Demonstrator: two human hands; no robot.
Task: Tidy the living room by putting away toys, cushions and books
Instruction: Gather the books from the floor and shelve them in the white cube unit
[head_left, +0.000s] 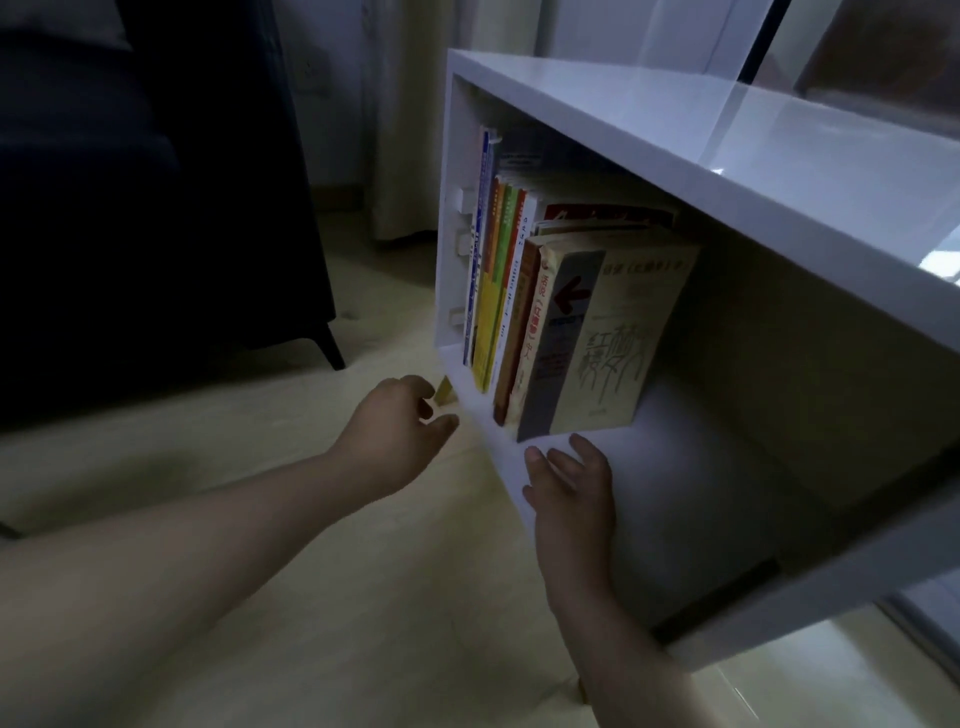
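The books (545, 312) stand in a row inside a white cabinet (675, 171), which is open at the front. They are packed at the left side of the compartment, and the first one is against the left wall. The thin ones at the left have blue, yellow, orange, green and white spines. Further right come an orange-brown spine and then a thick book with a grey spine (566, 332) that carries a red arrow. The last one is a beige book (618, 338) with large dark characters on its cover. It has worn, yellowish edges and leans a little to the left against its neighbour. The right part of the compartment holds no books.

The left hand (400, 421) is in front of the lower left corner of the cabinet, near a small wooden leg (447, 392) under it. Its fingers are loosely bent and hold nothing. The right hand (571, 483) lies palm down on the bottom board, just in front of the grey and beige books. Its fingers are straight and spread and grip nothing. I cannot tell if the fingertips touch the books.

The cabinet stands on a pale floor (363, 597). A dark sofa (156, 208) is to the left, and a light curtain (400, 130) hangs behind.
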